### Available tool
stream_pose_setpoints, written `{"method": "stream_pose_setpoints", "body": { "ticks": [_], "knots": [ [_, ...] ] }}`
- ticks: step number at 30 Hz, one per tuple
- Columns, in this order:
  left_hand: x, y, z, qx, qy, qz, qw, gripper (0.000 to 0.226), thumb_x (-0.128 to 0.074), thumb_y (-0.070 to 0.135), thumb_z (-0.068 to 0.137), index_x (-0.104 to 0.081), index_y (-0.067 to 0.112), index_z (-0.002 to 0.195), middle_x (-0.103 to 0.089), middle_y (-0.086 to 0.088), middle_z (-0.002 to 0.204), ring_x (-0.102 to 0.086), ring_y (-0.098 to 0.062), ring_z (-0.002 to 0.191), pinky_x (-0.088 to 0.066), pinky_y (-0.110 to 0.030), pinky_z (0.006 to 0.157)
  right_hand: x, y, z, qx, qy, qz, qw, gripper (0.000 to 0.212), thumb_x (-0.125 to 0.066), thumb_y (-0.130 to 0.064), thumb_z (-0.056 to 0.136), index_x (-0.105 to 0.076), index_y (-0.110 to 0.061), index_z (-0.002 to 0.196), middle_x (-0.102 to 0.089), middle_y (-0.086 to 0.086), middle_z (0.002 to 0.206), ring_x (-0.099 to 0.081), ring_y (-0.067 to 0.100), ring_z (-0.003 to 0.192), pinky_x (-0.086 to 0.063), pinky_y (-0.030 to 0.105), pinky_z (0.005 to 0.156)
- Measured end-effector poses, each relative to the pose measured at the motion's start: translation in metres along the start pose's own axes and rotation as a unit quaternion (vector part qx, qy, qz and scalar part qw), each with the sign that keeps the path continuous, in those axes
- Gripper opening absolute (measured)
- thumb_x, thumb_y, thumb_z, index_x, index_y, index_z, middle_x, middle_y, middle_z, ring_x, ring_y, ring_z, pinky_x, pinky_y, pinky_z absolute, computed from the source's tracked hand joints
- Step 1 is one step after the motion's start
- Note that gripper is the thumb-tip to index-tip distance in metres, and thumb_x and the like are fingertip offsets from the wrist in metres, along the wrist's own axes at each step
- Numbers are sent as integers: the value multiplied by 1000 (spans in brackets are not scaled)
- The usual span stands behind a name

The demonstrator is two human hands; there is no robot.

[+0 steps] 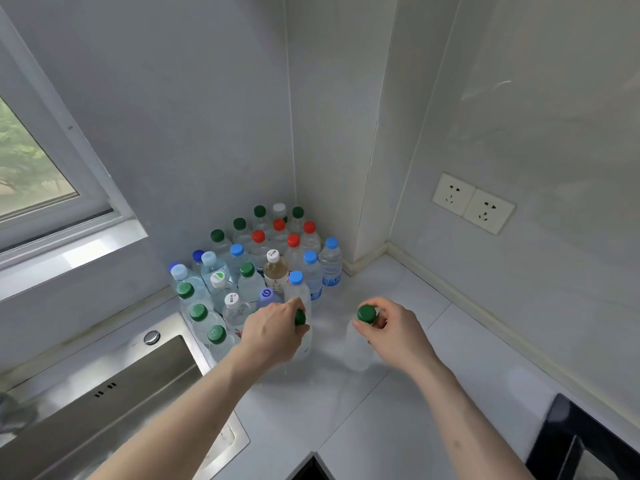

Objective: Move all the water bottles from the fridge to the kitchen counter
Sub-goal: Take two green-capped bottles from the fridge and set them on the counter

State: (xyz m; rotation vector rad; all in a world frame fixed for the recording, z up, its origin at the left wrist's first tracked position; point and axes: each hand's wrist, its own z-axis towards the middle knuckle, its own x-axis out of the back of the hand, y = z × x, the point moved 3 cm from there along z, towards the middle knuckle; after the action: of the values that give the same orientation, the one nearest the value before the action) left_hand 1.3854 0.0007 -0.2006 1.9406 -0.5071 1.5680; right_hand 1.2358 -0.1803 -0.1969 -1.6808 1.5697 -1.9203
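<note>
At the far left a steel sink sits beside the pale counter. Behind the left fingertips a crowd of clear water bottles stands upright in the corner — caps green, red, blue and white, one with amber liquid inside. The left hand is clenched around the neck of a clear bottle with a dark green cap, which peeks out past the fingertips; this bottle stands on the counter at the front edge of the crowd, touching or just beside its neighbours. To the right, apart from the group, the right hand grips a second green-capped bottle by the neck — its clear body is blurred, its cap just left of the fingers. Above the right hand, a double socket sits on the wall.
</note>
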Motion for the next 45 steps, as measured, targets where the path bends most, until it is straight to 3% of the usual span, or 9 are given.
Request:
{"method": "stream_pose_setpoints", "body": {
  "ticks": [8,15,19,23,28,33,37,40,45],
  "knots": [
    [-12,-25,24,26,1,0,1000,30,-58,50,99,-51,28,118,-67,1,103,-66,-26,91,-56,-39,72,-40,-9,42,-13,-29,-8,999,15,-70,-42,91,-64,-36,104,-70,-3,78,-71,18,80,-60,38,78],
    [-16,-29,35,10,3,31,999,34,-58,49,100,-52,25,123,-68,-1,102,-66,-25,91,-46,-36,64,-69,-23,67,-15,-55,1,998,14,-66,-39,98,-63,-34,111,-71,-2,80,-73,17,81,-60,40,82],
    [-15,-39,42,14,-6,32,999,36,-62,51,97,-56,28,125,-70,0,102,-68,-27,93,-56,-38,73,-82,-30,77,-13,-63,2,998,14,-63,-36,101,-62,-33,114,-69,-4,82,-74,16,79,-61,40,82],
    [-11,-46,44,16,11,24,1000,33,-62,52,97,-60,32,123,-70,2,102,-68,-27,93,-52,-35,67,-93,-35,83,-21,-76,-3,997,15,-59,-33,105,-58,-31,119,-66,-8,88,-74,14,79,-59,35,80],
    [-7,-51,39,24,34,2,999,28,-61,48,98,-61,36,124,-70,4,108,-68,-26,95,-46,-33,65,-98,-33,82,-40,-88,0,995,15,-54,-36,107,-55,-31,121,-62,-10,93,-74,13,82,-51,23,66],
    [-9,-54,33,19,40,-11,999,23,-59,45,99,-62,34,119,-70,4,106,-67,-24,93,-55,-34,71,-92,-31,79,-48,-94,-6,994,31,-54,-34,107,-54,-34,137,-63,-12,95,-74,11,83,-59,31,80],
    [-5,-53,22,7,47,-37,998,29,-60,45,99,-62,38,127,-67,10,120,-67,-20,104,-58,-35,77,-89,-26,68,-41,-69,-12,997,61,-56,-31,104,-32,-38,159,-65,-10,97,-72,14,90,-57,35,90],
    [0,-54,6,-6,55,-69,996,31,-60,43,99,-62,39,130,-62,14,131,-65,-17,108,-56,-33,78,-83,-26,48,-38,-45,18,998,62,-55,-26,103,-30,-42,158,-64,-13,104,-71,13,93,-59,36,88],
    [4,-60,-23,-12,53,-100,994,29,-60,42,99,-63,41,128,-57,18,132,-61,-11,115,-52,-28,81,-63,-30,0,-17,-27,31,999,57,-58,-20,103,-38,-43,152,-62,-17,111,-68,3,83,-51,18,71]
  ]
}}
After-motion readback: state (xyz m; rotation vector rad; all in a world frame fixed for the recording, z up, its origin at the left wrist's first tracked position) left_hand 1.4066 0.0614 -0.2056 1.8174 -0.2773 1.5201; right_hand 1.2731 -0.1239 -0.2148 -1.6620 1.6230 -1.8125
